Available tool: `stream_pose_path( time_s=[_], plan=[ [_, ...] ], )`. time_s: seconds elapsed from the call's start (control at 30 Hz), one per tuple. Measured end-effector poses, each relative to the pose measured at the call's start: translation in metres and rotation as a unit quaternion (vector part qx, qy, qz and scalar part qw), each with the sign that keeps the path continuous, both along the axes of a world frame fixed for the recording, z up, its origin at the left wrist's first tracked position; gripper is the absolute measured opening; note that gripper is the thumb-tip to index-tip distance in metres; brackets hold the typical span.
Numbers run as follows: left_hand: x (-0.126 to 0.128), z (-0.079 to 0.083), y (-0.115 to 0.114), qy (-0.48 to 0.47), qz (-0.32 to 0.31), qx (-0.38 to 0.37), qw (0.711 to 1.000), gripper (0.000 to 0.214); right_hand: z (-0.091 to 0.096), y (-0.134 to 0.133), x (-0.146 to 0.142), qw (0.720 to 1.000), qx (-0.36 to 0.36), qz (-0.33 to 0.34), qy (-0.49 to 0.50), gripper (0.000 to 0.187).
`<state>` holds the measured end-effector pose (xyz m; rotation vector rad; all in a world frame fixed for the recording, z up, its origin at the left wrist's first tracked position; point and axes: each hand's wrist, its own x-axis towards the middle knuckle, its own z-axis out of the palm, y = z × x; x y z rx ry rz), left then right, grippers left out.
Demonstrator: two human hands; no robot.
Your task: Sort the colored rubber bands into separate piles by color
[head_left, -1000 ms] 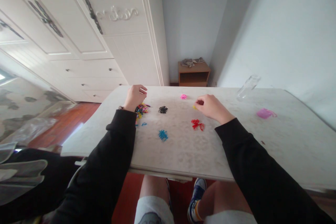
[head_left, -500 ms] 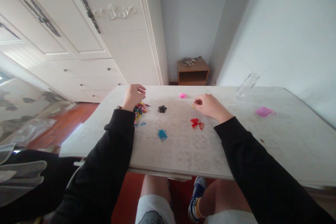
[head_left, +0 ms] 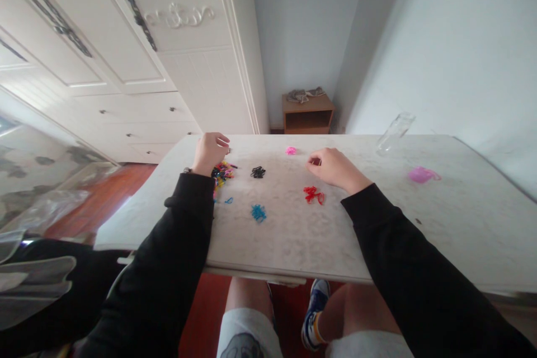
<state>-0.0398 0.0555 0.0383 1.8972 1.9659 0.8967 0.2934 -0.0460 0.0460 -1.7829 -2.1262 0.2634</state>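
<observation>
My left hand (head_left: 208, 152) rests curled on the white table (head_left: 293, 235), just behind a mixed heap of small coloured bands (head_left: 221, 172). My right hand (head_left: 331, 166) lies fingers-bent on the table with something small and red pinched at its fingertips. Sorted little piles lie between my hands: black bands (head_left: 257, 172), blue bands (head_left: 258, 212), red bands (head_left: 314, 194) beside my right wrist, and a pink pile (head_left: 290, 150) farther back. What my left fingers hold, if anything, is hidden.
A clear jar (head_left: 394, 131) lies tilted at the back right, with a pink lid (head_left: 422, 174) nearer the right edge. White wardrobe doors stand to the left. A small wooden cabinet (head_left: 308, 114) is behind the table. My knees show under the front edge.
Both hands stay almost where they were; the view has tilted slightly. The yellow speck by my right fingertips is no longer visible.
</observation>
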Motion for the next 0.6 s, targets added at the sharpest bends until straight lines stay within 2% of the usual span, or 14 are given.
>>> stream_pose_path(
  time_s=[0.33,0.6],
  plan=[
    [-0.010,-0.027,0.018,0.052,0.002,0.035,0.998,0.024,0.002,-0.004,-0.003,1.000,-0.006,-0.004,-0.011,0.017],
    [-0.004,-0.025,0.017,0.056,-0.002,0.015,0.998,0.022,0.002,-0.004,-0.004,1.000,-0.008,0.007,-0.006,0.018]
  ],
)
